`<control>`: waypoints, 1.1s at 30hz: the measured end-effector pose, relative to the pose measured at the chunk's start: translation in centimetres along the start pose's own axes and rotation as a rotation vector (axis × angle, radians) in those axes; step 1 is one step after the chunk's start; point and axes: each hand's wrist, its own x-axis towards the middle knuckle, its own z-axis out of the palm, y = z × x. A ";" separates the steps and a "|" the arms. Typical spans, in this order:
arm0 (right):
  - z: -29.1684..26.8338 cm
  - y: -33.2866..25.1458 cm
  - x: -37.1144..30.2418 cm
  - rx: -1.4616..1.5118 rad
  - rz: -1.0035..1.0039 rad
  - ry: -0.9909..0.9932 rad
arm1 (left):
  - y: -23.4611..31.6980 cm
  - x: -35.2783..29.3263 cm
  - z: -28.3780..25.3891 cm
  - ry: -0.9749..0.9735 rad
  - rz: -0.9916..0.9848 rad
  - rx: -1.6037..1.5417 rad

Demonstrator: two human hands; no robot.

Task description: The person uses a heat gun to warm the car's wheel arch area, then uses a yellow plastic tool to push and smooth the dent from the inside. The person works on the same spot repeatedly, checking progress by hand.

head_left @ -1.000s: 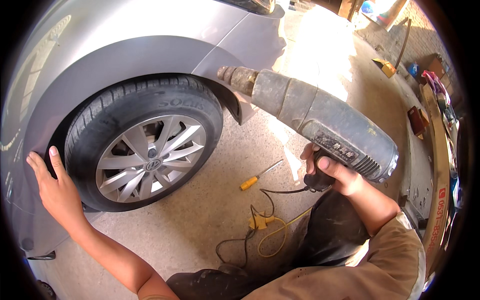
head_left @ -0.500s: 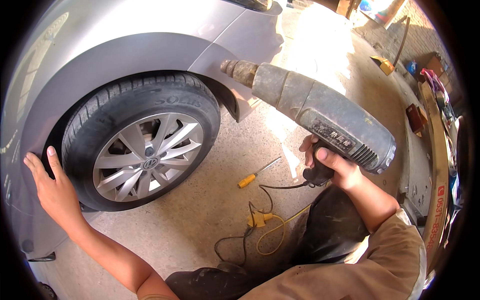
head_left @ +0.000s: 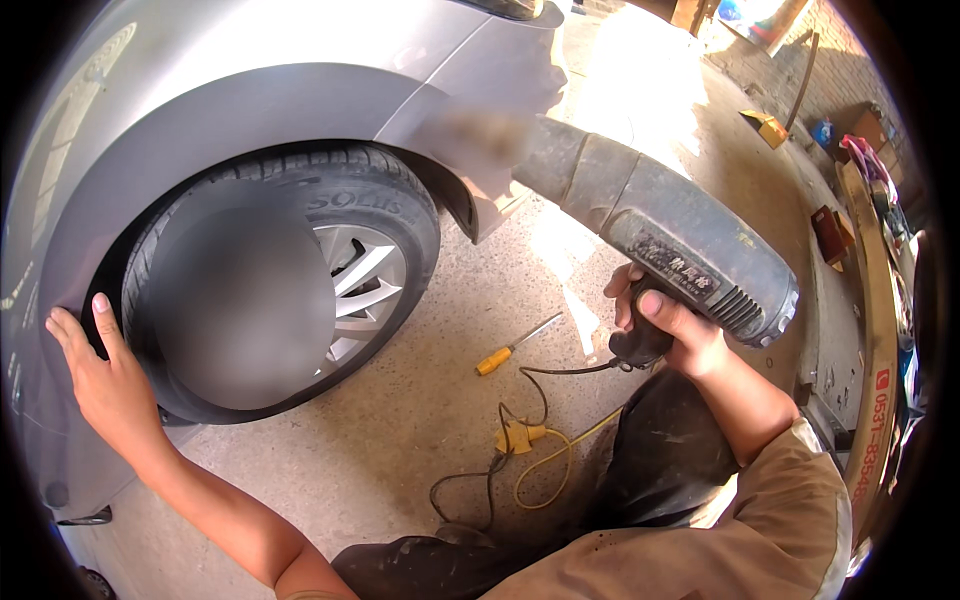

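My right hand (head_left: 675, 320) is wrapped round the handle of a worn grey heat gun (head_left: 650, 210). Its nozzle, blurred here, points left toward the edge of the silver car's fender (head_left: 330, 85). At the left, my left hand (head_left: 100, 370) lies flat with fingers stretched on the body panel by the wheel arch, holding nothing. Between the hands stands the car's wheel, a black tyre (head_left: 415, 215) on a silver spoked rim (head_left: 370, 285). A grey blurred patch covers much of the rim and tyre.
On the concrete floor (head_left: 400, 470) lie a yellow-handled screwdriver (head_left: 493, 361) and a yellow socket connector (head_left: 518, 436) joined to the gun's black cord (head_left: 540, 385). A long cardboard box (head_left: 875, 400) stands along the right, with an open yellow box (head_left: 768, 130) farther back.
The heat gun has shifted very slightly to the right in my right hand. My left hand stays on the panel. A blurred patch now covers part of the wheel.
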 end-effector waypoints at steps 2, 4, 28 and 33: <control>-0.4 0.3 -0.1 0.051 -0.030 -0.036 | 0.0 0.1 0.0 0.004 0.000 0.007; -0.6 0.3 0.0 0.059 -0.050 -0.056 | 0.2 0.0 0.0 0.002 -0.008 0.001; -0.1 0.6 0.3 0.115 -0.059 -0.012 | -0.3 0.2 0.2 -0.002 0.010 -0.006; 0.2 0.6 0.2 0.093 -0.016 -0.084 | -0.3 0.2 0.2 0.000 0.008 -0.007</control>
